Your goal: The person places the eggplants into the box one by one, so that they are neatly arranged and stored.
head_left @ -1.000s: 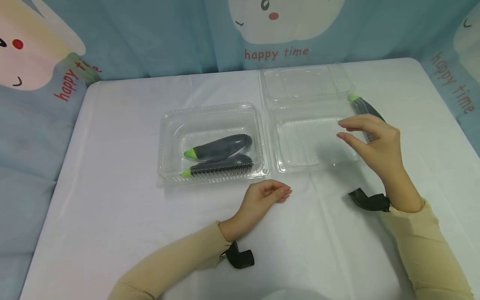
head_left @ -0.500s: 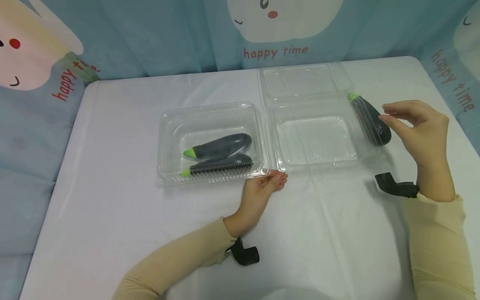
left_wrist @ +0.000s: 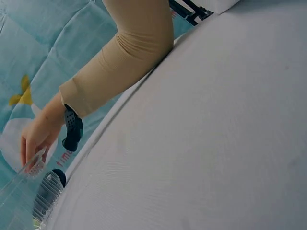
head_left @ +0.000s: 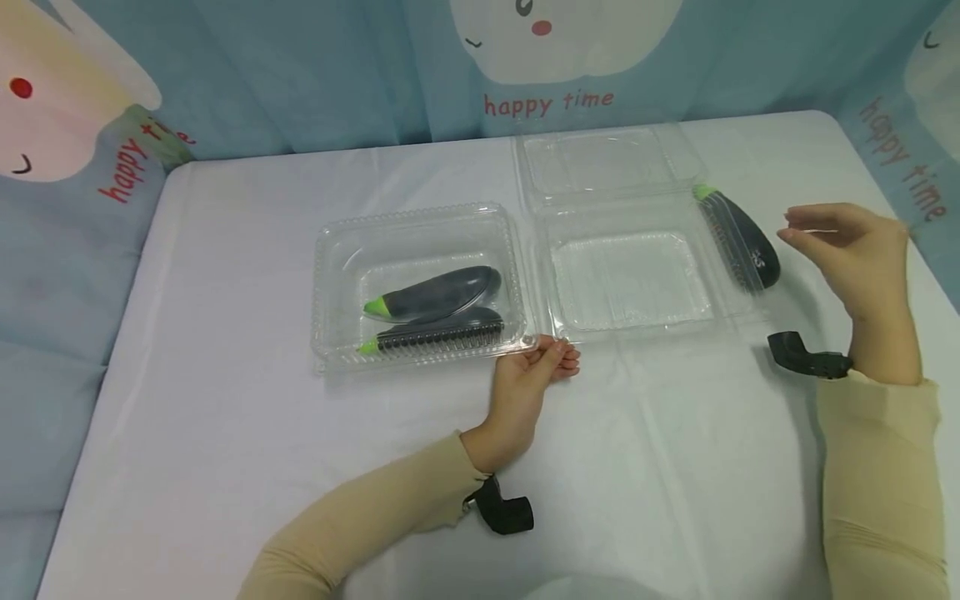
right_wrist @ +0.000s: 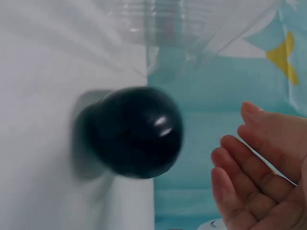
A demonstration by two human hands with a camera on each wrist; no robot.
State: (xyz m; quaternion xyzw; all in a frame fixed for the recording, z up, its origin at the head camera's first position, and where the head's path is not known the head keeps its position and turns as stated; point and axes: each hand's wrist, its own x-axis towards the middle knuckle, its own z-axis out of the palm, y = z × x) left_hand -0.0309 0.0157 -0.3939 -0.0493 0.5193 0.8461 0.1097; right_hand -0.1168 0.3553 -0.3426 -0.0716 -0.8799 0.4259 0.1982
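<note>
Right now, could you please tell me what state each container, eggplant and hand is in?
Left container: loaded; open or closed unclear.
Upper eggplant: lying inside the left container.
Lower eggplant: lying inside it, nearer the person.
Right container: open, lid laid back.
Right eggplant: lying outside, along the right container's right side.
Left hand: at the left container's corner, grip unclear.
Right hand: relaxed, holding nothing.

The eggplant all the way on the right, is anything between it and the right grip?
No, nothing visible. The right grip is on the outer side of the eggplant, with an open gap between them in the head and right wrist views. The clear box is on the eggplant's other side.
</note>
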